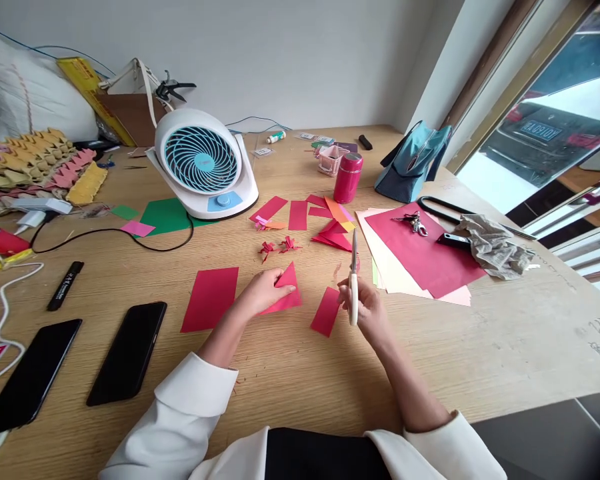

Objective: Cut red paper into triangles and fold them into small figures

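My left hand [270,291] is closed on a folded piece of red paper [289,298], a pointed corner of it sticking up past the thumb. In my right hand [369,308] is a pair of scissors [354,293] with white handles, blades pointing away from me. Beneath the right fingers lies a small red paper strip [325,312]; whether they touch it I cannot tell. A larger red sheet [210,299] rests left of my left hand. Two small red paper cutouts [280,247] sit just beyond, with several red pieces [298,215] farther back.
A white fan [203,160] stands at the back left, a red flask [349,177] and blue bag [413,163] at the back right. Stacked paper sheets [420,247] hold keys [414,222] on the right. Two phones [127,353] and a black marker [65,286] lie left.
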A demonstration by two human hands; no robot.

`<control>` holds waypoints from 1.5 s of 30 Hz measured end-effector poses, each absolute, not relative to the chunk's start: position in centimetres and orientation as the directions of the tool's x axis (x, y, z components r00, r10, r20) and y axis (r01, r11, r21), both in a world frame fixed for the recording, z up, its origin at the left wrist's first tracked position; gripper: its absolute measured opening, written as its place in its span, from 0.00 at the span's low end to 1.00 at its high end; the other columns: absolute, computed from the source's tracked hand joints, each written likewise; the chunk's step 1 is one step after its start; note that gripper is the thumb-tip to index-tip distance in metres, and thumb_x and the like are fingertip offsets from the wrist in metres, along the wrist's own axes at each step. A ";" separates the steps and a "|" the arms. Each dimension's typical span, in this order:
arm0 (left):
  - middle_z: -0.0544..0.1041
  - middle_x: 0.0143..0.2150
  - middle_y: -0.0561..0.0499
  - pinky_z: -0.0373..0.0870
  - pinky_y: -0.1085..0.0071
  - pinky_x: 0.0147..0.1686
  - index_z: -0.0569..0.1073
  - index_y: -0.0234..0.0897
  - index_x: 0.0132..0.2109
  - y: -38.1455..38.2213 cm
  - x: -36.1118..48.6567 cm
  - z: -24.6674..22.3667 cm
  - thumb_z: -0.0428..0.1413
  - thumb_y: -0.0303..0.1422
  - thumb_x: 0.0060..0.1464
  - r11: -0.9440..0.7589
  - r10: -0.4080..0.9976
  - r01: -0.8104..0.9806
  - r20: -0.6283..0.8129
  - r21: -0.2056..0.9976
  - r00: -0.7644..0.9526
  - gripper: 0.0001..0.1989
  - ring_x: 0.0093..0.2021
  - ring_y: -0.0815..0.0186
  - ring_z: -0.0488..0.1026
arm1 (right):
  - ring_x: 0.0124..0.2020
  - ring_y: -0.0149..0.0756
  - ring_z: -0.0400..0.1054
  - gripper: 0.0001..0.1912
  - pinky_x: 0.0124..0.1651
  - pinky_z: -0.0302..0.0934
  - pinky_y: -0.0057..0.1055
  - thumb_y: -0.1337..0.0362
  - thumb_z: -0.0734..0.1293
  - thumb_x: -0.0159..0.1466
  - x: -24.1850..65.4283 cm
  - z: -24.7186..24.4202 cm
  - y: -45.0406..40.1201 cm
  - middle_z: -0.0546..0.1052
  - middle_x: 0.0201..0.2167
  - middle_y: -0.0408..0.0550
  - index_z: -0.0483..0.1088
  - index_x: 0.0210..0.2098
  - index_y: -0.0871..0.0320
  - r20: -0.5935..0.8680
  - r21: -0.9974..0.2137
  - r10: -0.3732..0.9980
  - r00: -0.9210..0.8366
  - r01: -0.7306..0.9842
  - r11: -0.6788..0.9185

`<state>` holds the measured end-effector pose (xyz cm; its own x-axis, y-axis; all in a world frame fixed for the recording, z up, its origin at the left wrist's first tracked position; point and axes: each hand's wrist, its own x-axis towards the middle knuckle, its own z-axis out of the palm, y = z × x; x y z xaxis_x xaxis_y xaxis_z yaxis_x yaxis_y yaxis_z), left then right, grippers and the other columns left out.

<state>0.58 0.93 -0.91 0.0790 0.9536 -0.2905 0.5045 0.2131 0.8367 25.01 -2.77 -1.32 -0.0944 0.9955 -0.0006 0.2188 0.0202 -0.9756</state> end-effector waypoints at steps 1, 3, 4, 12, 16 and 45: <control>0.78 0.37 0.49 0.70 0.60 0.46 0.75 0.35 0.41 0.7 0.5 -1.2 0.64 0.37 0.46 0.186 0.966 0.564 -0.255 0.804 0.045 0.16 0.42 0.55 0.75 | 0.27 0.34 0.64 0.19 0.32 0.56 0.30 0.46 0.65 0.64 25.4 -1.4 -3.0 0.72 0.26 0.43 0.67 0.35 0.57 0.032 -0.943 0.993 -0.114 0.324 0.068; 0.78 0.43 0.45 0.67 0.55 0.52 0.73 0.36 0.49 -0.3 0.5 -1.8 0.63 0.33 0.47 0.145 0.983 0.651 -0.184 0.745 -0.008 0.20 0.49 0.52 0.73 | 0.28 0.34 0.65 0.15 0.35 0.55 0.31 0.50 0.65 0.64 25.9 -1.6 -3.8 0.73 0.26 0.44 0.66 0.33 0.56 0.102 -0.813 0.980 -0.173 0.553 0.182; 0.76 0.48 0.43 0.64 0.54 0.56 0.71 0.37 0.53 -1.0 0.5 -2.0 0.61 0.31 0.49 0.122 0.990 0.679 -0.141 0.724 -0.027 0.23 0.53 0.51 0.72 | 0.27 0.34 0.65 0.13 0.36 0.55 0.32 0.53 0.65 0.64 25.9 -1.8 -4.4 0.74 0.26 0.44 0.66 0.32 0.56 0.132 -0.723 0.967 -0.217 0.647 0.244; 0.62 0.69 0.41 0.55 0.52 0.66 0.63 0.36 0.66 -6.7 1.2 -4.5 0.49 0.34 0.65 -0.329 0.943 0.929 0.109 0.171 0.314 0.24 0.70 0.52 0.56 | 0.29 0.36 0.69 0.10 0.40 0.50 0.32 0.56 0.63 0.66 25.8 -3.2 -5.8 0.76 0.24 0.46 0.67 0.33 0.56 0.197 -0.290 0.885 -0.422 0.837 0.463; 0.53 0.73 0.42 0.52 0.45 0.67 0.57 0.37 0.70 -7.3 1.4 -4.9 0.49 0.41 0.65 -0.347 0.938 0.934 0.018 0.083 0.347 0.30 0.72 0.47 0.49 | 0.29 0.38 0.69 0.13 0.39 0.48 0.33 0.56 0.60 0.68 27.1 -3.0 -2.8 0.76 0.25 0.48 0.68 0.34 0.57 0.186 -0.178 0.913 -0.362 0.902 0.394; 0.72 0.60 0.39 0.63 0.57 0.59 0.68 0.31 0.61 -5.3 -3.1 -2.9 0.46 0.36 0.65 0.002 0.948 0.971 0.307 0.241 -0.078 0.22 0.58 0.52 0.68 | 0.33 0.40 0.69 0.09 0.42 0.52 0.32 0.58 0.61 0.66 24.8 -4.1 2.2 0.76 0.27 0.49 0.67 0.35 0.57 0.293 -0.227 0.853 -0.432 0.835 0.501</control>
<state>-3.08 -5.31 -2.85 -0.0781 0.9484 0.3073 0.9706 0.0019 0.2407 24.84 2.18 -4.12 -0.4319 0.8530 0.2930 0.8354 0.5008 -0.2265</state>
